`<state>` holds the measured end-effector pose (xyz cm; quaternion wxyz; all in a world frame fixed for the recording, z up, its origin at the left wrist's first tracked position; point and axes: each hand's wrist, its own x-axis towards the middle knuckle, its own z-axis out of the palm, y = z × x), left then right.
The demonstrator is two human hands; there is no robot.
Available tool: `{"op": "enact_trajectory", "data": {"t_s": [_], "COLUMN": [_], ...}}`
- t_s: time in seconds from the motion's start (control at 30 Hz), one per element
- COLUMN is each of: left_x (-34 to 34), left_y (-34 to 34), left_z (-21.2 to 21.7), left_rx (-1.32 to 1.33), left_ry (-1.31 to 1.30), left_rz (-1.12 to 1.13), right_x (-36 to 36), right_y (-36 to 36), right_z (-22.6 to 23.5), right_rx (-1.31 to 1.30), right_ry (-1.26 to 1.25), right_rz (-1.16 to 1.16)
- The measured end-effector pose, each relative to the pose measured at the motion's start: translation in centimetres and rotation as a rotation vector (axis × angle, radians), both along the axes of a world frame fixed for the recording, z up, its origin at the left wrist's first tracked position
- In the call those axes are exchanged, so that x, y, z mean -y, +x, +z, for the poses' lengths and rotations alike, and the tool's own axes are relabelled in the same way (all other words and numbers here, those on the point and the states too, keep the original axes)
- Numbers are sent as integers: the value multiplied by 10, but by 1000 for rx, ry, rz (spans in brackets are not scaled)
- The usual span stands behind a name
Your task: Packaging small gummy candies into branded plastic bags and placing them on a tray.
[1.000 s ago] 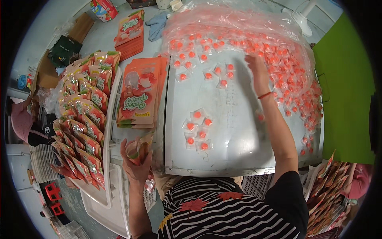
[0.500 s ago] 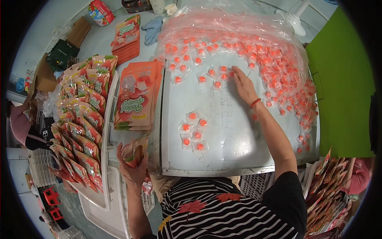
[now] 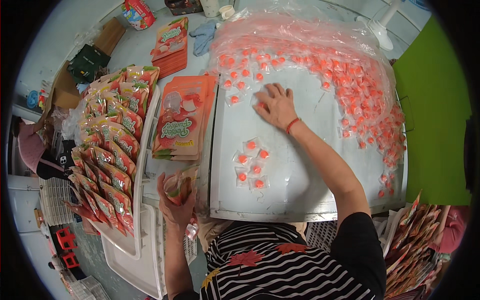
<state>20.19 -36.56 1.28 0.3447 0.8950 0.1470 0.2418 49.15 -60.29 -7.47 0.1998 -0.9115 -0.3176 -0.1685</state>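
Note:
My left hand [image 3: 175, 210] grips an upright candy pouch [image 3: 187, 186] by its sides, beside the table's front left corner. Flat on the metal tabletop [image 3: 295, 165], my right hand [image 3: 278, 110] spreads its fingers over a few wrapped candies; one orange candy [image 3: 262, 105] shows by the fingertips, and the rest are hidden beneath the palm. Nearer me sits a small cluster of clear-wrapped orange candies [image 3: 257, 169]. A large heap of the same candies [image 3: 352, 82] spills from a clear plastic bag [image 3: 300, 27] along the far and right sides.
Flat orange-red pouches [image 3: 175, 117] lie stacked left of the tabletop, with another stack [image 3: 170, 42] behind. Filled pouches [image 3: 117, 150] stand in rows in a white tray [image 3: 146, 145]. A green panel [image 3: 435, 115] rises at the right. A blue cloth [image 3: 203, 37] lies at the back.
My right hand has swept leftward and toward me, covering the loose candies that lay in the middle. My left hand still holds the pouch. The whole view has shifted slightly.

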Motion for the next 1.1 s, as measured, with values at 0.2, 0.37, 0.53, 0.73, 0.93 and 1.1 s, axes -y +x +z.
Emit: {"op": "enact_trajectory", "data": {"t_s": [0.2, 0.37, 0.53, 0.73, 0.93, 1.1], "left_x": [-1, -8, -17, -11, -10, -6], "left_y": [2, 0, -7, 2, 0, 1], "left_z": [-3, -15, -15, -16, -19, -7], "left_rx": [1, -13, -15, -61, 0, -10], "left_ry": [-2, -182, -186, 2, -161, -18], "left_rz": [-43, 1, -40, -52, 1, -33], "right_x": [-25, -43, 68, 215, 166, 214], "right_y": [-71, -110, -85, -69, -100, -66], "right_z": [6, 13, 39, -4, 1, -1], "right_rx": [-113, -496, 14, 176, -100, -300], "right_ry": [187, 640, 206, -11, 412, 1011], "right_rz": [78, 283, -142, -597, -426, -477]}}
